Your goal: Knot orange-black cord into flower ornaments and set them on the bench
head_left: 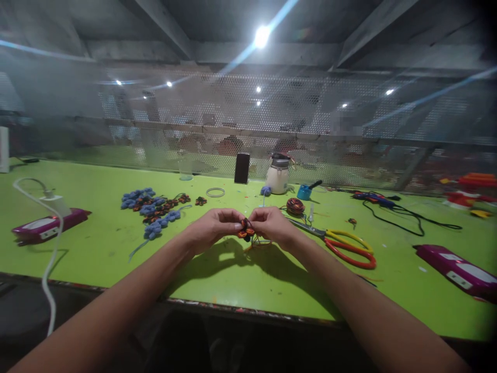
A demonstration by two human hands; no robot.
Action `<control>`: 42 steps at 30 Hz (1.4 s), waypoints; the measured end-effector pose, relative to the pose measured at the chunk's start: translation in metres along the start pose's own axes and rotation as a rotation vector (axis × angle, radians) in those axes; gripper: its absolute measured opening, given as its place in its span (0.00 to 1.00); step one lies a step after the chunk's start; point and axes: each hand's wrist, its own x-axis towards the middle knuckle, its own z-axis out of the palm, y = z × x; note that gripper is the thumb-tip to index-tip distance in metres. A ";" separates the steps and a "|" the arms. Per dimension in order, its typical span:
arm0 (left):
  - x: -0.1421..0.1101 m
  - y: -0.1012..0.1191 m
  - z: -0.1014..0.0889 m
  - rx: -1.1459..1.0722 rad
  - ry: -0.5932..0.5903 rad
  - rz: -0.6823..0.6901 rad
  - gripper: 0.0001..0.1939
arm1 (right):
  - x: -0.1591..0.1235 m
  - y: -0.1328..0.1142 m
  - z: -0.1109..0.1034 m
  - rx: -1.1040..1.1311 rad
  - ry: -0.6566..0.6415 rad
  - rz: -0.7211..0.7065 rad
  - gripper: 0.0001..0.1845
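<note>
Left hand [217,223] and right hand [269,224] pinched the orange-and-dark yarn flower [244,233] between them, above the table [97,254]. Judged risk: an uneven tug might tangle its loose strands [254,240].

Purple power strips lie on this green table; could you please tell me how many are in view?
2. The left power strip lies to the left of the left hand; the right power strip lies at the picture's right edge.
</note>
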 end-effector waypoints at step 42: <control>0.003 -0.004 0.004 0.360 -0.149 -0.017 0.09 | -0.009 -0.018 -0.002 0.292 0.008 -0.111 0.11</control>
